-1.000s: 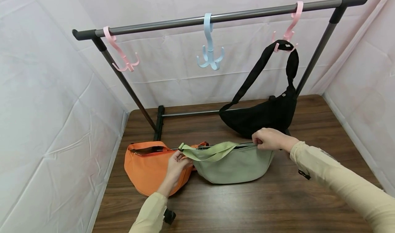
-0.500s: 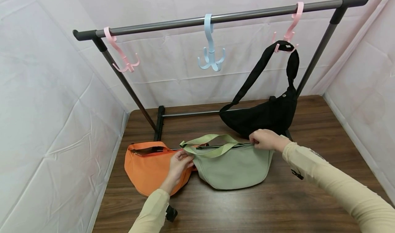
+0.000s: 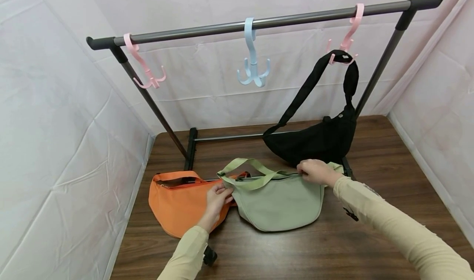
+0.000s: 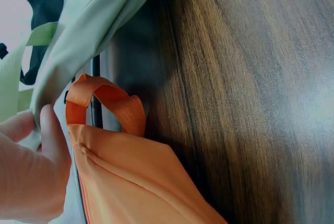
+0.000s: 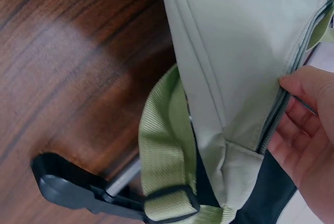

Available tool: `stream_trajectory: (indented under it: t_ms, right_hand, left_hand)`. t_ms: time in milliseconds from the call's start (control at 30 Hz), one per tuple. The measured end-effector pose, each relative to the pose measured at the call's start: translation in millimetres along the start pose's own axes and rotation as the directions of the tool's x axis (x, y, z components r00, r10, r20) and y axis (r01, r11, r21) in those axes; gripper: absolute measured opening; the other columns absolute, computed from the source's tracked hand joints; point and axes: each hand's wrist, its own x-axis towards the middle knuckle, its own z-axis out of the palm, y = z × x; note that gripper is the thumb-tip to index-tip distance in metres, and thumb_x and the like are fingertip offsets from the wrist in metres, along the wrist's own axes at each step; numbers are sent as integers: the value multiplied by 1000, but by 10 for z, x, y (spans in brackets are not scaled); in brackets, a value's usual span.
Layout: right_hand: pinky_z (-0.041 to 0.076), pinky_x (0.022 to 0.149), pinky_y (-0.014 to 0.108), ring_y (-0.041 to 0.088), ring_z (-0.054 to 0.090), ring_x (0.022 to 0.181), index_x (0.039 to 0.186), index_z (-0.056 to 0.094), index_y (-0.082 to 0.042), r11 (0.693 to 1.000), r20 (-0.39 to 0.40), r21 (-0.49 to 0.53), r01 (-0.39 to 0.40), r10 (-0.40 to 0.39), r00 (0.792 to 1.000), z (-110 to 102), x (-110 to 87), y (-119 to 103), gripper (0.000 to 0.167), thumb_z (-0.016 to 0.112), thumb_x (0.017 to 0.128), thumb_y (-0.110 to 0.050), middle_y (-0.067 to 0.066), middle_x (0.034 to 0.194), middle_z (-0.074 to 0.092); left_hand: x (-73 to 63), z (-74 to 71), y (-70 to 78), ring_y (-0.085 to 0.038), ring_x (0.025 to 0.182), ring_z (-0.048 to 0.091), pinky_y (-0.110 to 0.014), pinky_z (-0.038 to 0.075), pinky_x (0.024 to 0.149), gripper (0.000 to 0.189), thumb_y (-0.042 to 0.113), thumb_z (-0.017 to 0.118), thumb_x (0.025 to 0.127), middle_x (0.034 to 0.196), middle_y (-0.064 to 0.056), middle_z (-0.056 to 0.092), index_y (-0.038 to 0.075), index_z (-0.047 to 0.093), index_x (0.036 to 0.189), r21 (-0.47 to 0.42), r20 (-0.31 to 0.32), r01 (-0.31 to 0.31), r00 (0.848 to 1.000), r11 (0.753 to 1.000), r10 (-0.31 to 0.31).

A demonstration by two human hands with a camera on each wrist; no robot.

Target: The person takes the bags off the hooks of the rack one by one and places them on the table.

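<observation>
Far L, L pink hook (image 3: 148, 71) hangs off the rail (image 3: 192, 33). Below it, orange bag (image 3: 181, 210) sits on the surface (image 3: 281, 255), prob. parked aside, its R end & strap tucked in by the green bag's L end. L hand (image 3: 216, 198) pinches that green corner btw thumb & fingers, presumably to keep the end up; forearm slants up & R from the bottom edge. Mid: blue hook (image 3: 252, 68) on the rail, green bag (image 3: 283, 206) below it, front of the rack, held at both ends so the zip edge runs fairly taut; can't tell if its base bears on the surface. R hand (image 3: 314, 171) grips the zip edge near the R end, thumb in front, fingers behind, knuckles up; forearm comes in from lower R. Behind, black bag (image 3: 314, 142) hangs w/ its strap over R pink hook (image 3: 355, 22).
</observation>
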Motion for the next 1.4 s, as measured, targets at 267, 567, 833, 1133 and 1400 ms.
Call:
stream_trajectory:
  t_ms: [267,567,833,1133,1400]
  right_hand:
    - [49,61,29,15,57,69,83,66,-9,1000,-64,-23,-15,13,998,229,-26,29,11,63,79,1,3,79,59]
    - [50,62,31,18,58,72,87,67,-9,999,-88,-28,-35,32,996,360,-71,53,12,63,80,0,4,81,59]
    - [50,60,31,19,57,72,86,67,-10,998,-152,-59,-27,18,988,510,-91,69,12,65,79,-1,5,82,59]
    - [46,57,28,17,53,71,88,66,-10,996,-226,-89,-12,-9,974,513,-164,33,12,68,78,-4,2,82,55]
    - [45,58,28,15,53,74,90,65,-8,996,-299,-67,51,-69,952,218,-164,-111,14,68,78,-3,2,86,56]
  left_hand:
    - [26,-2,-64,-12,76,61,-26,54,69,33,-1,57,84,96,-16,58,-13,48,113,-8,-8,37,999,999,-37]
    - [-6,-47,-61,-16,83,62,-28,54,71,38,0,55,87,113,-29,54,-13,44,121,9,16,37,999,999,-37]
    - [-4,-63,-58,-14,78,63,-25,53,68,34,-3,54,87,108,-26,59,-13,47,119,-7,-13,50,999,999,-51]
    - [-24,-141,-20,-15,77,64,-22,53,67,34,1,52,89,105,-25,59,-14,46,119,-32,11,37,999,999,-36]
    - [-91,-94,196,-25,90,63,-28,53,74,32,8,52,90,110,-25,57,-9,49,117,55,20,-51,999,997,50]
